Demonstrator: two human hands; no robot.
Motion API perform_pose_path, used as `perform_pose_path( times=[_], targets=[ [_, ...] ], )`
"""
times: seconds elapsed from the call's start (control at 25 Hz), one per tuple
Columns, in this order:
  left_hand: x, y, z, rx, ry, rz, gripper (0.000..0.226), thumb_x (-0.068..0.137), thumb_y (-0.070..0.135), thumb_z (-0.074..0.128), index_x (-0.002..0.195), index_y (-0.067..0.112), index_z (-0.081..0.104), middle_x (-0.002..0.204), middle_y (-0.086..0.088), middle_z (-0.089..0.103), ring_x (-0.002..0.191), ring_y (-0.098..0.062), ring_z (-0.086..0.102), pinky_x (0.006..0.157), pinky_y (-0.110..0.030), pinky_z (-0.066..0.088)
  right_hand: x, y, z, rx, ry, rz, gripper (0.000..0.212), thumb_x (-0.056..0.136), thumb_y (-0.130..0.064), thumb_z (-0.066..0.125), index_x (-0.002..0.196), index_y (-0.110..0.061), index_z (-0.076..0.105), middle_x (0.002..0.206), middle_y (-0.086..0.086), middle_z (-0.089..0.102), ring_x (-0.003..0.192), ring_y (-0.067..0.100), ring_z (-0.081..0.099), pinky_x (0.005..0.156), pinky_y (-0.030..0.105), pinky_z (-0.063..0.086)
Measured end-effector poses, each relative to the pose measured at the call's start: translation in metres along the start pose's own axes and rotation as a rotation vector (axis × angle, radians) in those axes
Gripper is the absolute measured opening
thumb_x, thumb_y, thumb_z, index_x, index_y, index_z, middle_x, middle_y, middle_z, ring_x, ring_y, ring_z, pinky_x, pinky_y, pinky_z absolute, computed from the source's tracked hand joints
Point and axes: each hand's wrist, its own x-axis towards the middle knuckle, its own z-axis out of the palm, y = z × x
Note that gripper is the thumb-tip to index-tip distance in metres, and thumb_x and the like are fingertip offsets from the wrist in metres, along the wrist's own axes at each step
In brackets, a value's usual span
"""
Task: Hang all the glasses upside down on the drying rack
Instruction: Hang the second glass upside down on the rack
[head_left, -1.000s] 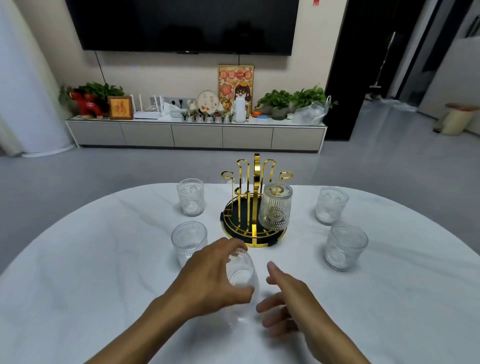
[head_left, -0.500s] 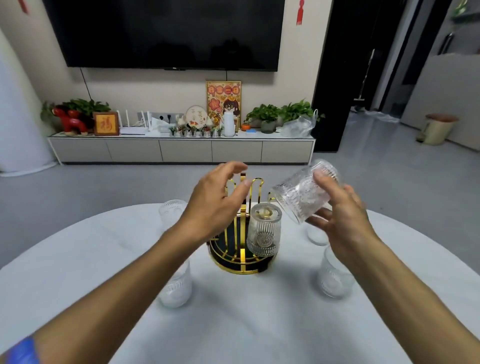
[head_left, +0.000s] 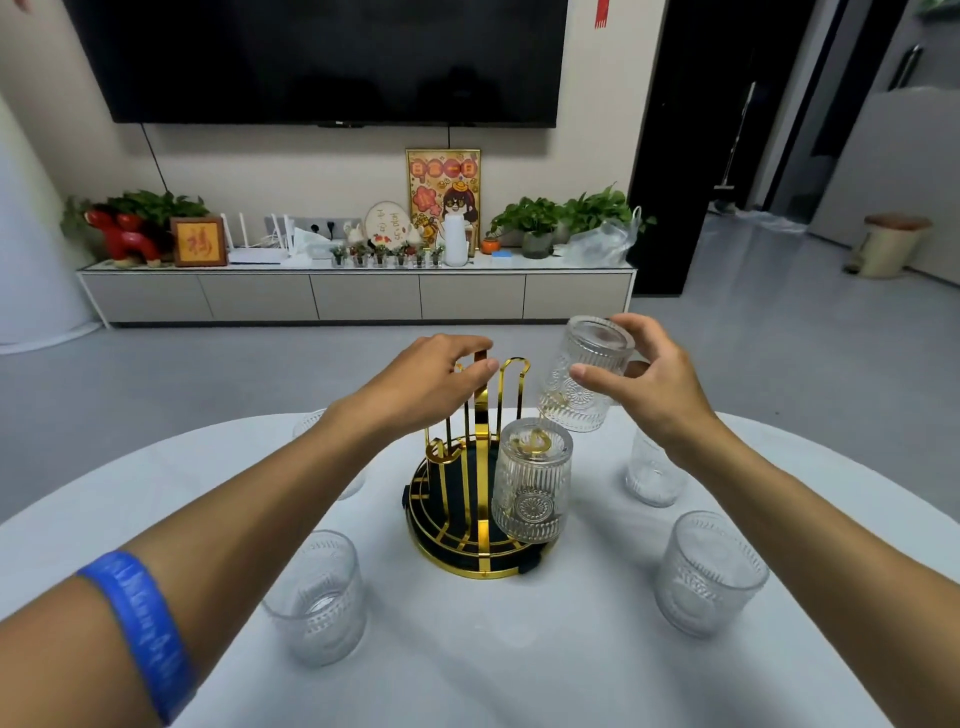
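My right hand (head_left: 649, 384) grips an upturned glass (head_left: 584, 379) above the gold drying rack's (head_left: 470, 499) right side. My left hand (head_left: 431, 384) pinches the rack's top post. Another glass (head_left: 530, 486) already hangs there. Upright glasses flank it on the white table (head_left: 467, 649), with open room at the near edge.
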Motion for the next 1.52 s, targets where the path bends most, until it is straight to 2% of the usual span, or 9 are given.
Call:
perform_pose_path(
  times=[0.12, 0.28, 0.4, 0.56, 0.76, 1.0, 1.16, 1.32, 1.52],
  targets=[
    [-0.002, 0.001, 0.0, -0.007, 0.018, 0.003, 0.05, 0.097, 0.046, 0.044, 0.142, 0.025, 0.045, 0.148, -0.001, 0.047, 0.129, -0.022, 0.047, 0.098, -0.033, 0.035, -0.001, 0.009, 0.008, 0.007, -0.076, 0.009, 0.076, 0.06, -0.04, 0.087, 0.126, -0.029, 0.05, 0.123, -0.006, 0.06, 0.094, 0.009, 0.065, 0.071, 0.025, 0.053],
    [-0.003, 0.003, 0.001, -0.015, 0.028, -0.01, 0.048, 0.097, 0.044, 0.043, 0.142, 0.025, 0.045, 0.148, -0.003, 0.047, 0.129, -0.023, 0.047, 0.102, -0.037, 0.037, -0.006, 0.022, 0.014, -0.039, -0.131, 0.022, 0.074, 0.066, -0.029, 0.086, 0.13, -0.025, 0.049, 0.124, 0.0, 0.06, 0.105, 0.016, 0.061, 0.086, 0.034, 0.053],
    [-0.004, 0.004, 0.0, -0.017, 0.029, -0.014, 0.048, 0.098, 0.044, 0.042, 0.142, 0.025, 0.044, 0.149, -0.003, 0.046, 0.131, -0.023, 0.045, 0.105, -0.04, 0.037, -0.008, 0.029, 0.018, -0.123, -0.197, 0.0, 0.074, 0.069, -0.02, 0.085, 0.131, -0.025, 0.046, 0.121, 0.0, 0.06, 0.105, 0.016, 0.061, 0.085, 0.034, 0.054],
    [-0.005, 0.002, 0.001, -0.011, 0.02, -0.013, 0.048, 0.098, 0.044, 0.042, 0.143, 0.025, 0.044, 0.149, -0.003, 0.046, 0.13, -0.023, 0.045, 0.101, -0.036, 0.036, -0.013, 0.037, 0.022, -0.16, -0.241, 0.003, 0.078, 0.068, -0.022, 0.086, 0.133, -0.025, 0.045, 0.12, -0.003, 0.061, 0.102, 0.006, 0.06, 0.082, 0.031, 0.054],
    [-0.004, 0.0, 0.005, -0.04, 0.036, -0.013, 0.049, 0.098, 0.044, 0.04, 0.144, 0.025, 0.042, 0.148, -0.002, 0.047, 0.131, -0.022, 0.045, 0.094, -0.03, 0.032, -0.012, 0.043, 0.023, -0.083, -0.26, 0.04, 0.078, 0.069, -0.024, 0.085, 0.134, -0.026, 0.042, 0.124, -0.003, 0.06, 0.108, 0.012, 0.061, 0.086, 0.033, 0.054],
    [-0.022, 0.01, 0.018, 0.009, 0.063, 0.044, 0.054, 0.102, 0.04, 0.027, 0.152, 0.019, 0.022, 0.156, -0.008, 0.032, 0.143, -0.024, 0.029, 0.107, -0.031, 0.023, -0.031, 0.035, 0.008, -0.107, -0.261, 0.151, 0.092, 0.076, -0.02, 0.08, 0.148, -0.025, 0.024, 0.147, 0.004, 0.042, 0.133, 0.022, 0.04, 0.104, 0.037, 0.038],
    [-0.054, 0.015, 0.026, -0.082, 0.259, 0.042, 0.054, 0.102, 0.042, 0.028, 0.152, 0.022, 0.023, 0.158, -0.004, 0.031, 0.144, -0.018, 0.025, 0.108, -0.028, 0.019, -0.076, 0.032, -0.048, -0.381, -0.131, 0.204, 0.067, 0.081, -0.035, 0.071, 0.14, -0.025, 0.04, 0.147, 0.0, 0.045, 0.129, 0.021, 0.044, 0.101, 0.037, 0.039],
    [-0.098, 0.032, 0.039, -0.114, 0.324, 0.021, 0.051, 0.102, 0.037, 0.035, 0.15, 0.022, 0.03, 0.157, -0.002, 0.033, 0.143, -0.015, 0.026, 0.108, -0.026, 0.019, -0.128, 0.029, -0.075, -0.828, -0.33, 0.313, 0.085, 0.067, -0.065, 0.066, 0.14, -0.033, 0.036, 0.145, -0.007, 0.045, 0.125, 0.023, 0.049, 0.094, 0.037, 0.042],
    [-0.146, 0.043, 0.045, -0.146, 0.333, 0.016, 0.042, 0.096, 0.032, 0.051, 0.138, 0.025, 0.049, 0.138, 0.004, 0.054, 0.128, -0.013, 0.044, 0.098, -0.025, 0.032, -0.151, 0.013, -0.06, -0.815, -0.353, 0.425, 0.088, 0.054, -0.049, 0.075, 0.132, -0.032, 0.04, 0.119, 0.0, 0.051, 0.107, 0.026, 0.056, 0.078, 0.034, 0.045]
  ],
)
